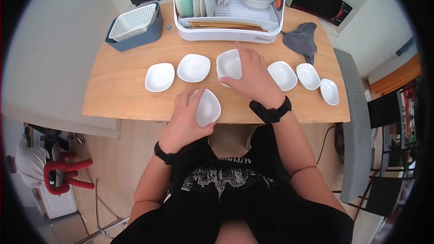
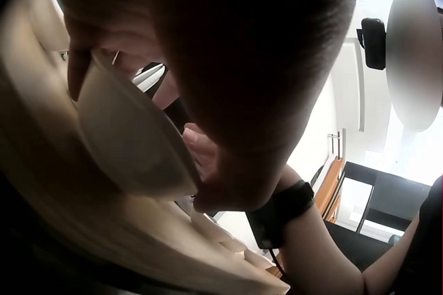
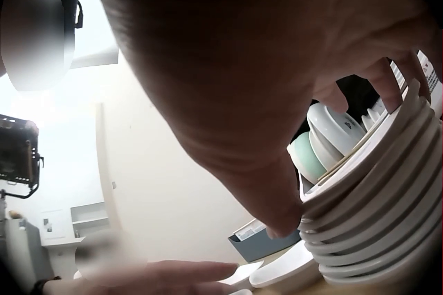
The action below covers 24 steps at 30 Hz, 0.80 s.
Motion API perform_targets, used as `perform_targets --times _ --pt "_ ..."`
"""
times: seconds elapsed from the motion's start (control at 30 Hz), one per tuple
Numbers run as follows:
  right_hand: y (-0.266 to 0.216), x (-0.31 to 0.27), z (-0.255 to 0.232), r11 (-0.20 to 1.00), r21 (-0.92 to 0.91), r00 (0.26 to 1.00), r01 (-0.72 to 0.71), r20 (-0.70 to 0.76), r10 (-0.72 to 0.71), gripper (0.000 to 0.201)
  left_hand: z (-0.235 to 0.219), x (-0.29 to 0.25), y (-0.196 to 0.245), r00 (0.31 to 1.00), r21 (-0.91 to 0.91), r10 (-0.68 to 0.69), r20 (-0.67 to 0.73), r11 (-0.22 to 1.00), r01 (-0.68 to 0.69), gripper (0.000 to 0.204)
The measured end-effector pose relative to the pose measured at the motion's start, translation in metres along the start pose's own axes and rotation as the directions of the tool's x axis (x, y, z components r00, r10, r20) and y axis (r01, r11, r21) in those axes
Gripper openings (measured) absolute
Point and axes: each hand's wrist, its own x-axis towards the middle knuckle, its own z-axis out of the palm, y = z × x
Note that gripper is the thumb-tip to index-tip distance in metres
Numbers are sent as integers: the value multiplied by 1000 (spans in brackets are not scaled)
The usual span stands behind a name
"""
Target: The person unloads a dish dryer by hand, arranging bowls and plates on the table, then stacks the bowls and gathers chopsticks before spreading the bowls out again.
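Observation:
Near the table's front edge my left hand (image 1: pixel 181 119) grips a white rounded-square bowl (image 1: pixel 209 107) by its rim, thumb on the near side and fingers on the far side. The left wrist view shows this bowl (image 2: pixel 131 136) tilted. At the table's middle my right hand (image 1: pixel 258 79) holds the top of a stack of white bowls (image 1: pixel 229 64), thumb and fingers across the rim. Several nested bowls (image 3: pixel 377 219) show in the right wrist view. Two white bowls, one further left (image 1: pixel 159 77) and one nearer (image 1: pixel 193 68), sit left of the stack.
Right of the stack stand three white bowls, a larger one (image 1: pixel 282 76), a middle one (image 1: pixel 308 76) and a small one (image 1: pixel 329 92). Behind is a dish rack (image 1: pixel 226 36) with plates, bowls and chopsticks. A blue basket (image 1: pixel 135 41) is back left, a grey cloth (image 1: pixel 300 38) back right.

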Motion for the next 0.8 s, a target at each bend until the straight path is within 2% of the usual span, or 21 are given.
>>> perform_targets --times 0.03,0.17,0.27,0.33,0.37,0.43,0.53,0.6,0.67,0.7,0.77,0.8 --pt "-3 3 -1 998 6 996 -67 67 66 111 2 0 -3 1000 30 17 0 999 -17 101" --pt "-8 11 -5 994 -1 989 -109 97 109 113 6 5 -7 999 42 45 -10 998 -45 100" --pt "-4 12 -6 994 17 993 -104 58 103 115 11 12 -10 999 38 51 -15 998 -51 98" --pt "-1 7 -11 985 164 995 -56 -77 69 115 13 15 -8 998 37 60 -29 998 -59 97" --pt "1 3 -18 985 164 995 -57 -77 70 115 13 16 -8 997 40 59 -47 998 -58 96" --pt "4 -14 -43 989 139 986 -56 -148 77 115 17 21 -11 996 65 63 -60 996 -59 96" --pt "18 -51 -65 995 87 984 -48 -165 62 113 23 27 -20 994 94 63 -86 994 -55 96" --pt "27 -76 -65 996 75 990 -54 -128 63 113 21 31 -17 994 100 62 -88 994 -53 97" --pt "33 -97 -58 995 64 992 -73 -99 80 112 11 35 0 993 265 55 -102 964 -26 99" --pt "35 -106 -53 994 82 994 -75 -76 81 112 7 40 6 994 266 63 -88 963 -37 99" --pt "42 -117 -44 991 104 994 -89 -57 95 112 0 57 15 984 274 161 -71 952 -136 102" --pt "44 -119 -40 993 73 994 -88 -59 92 112 1 67 16 984 277 167 -61 950 -145 102"
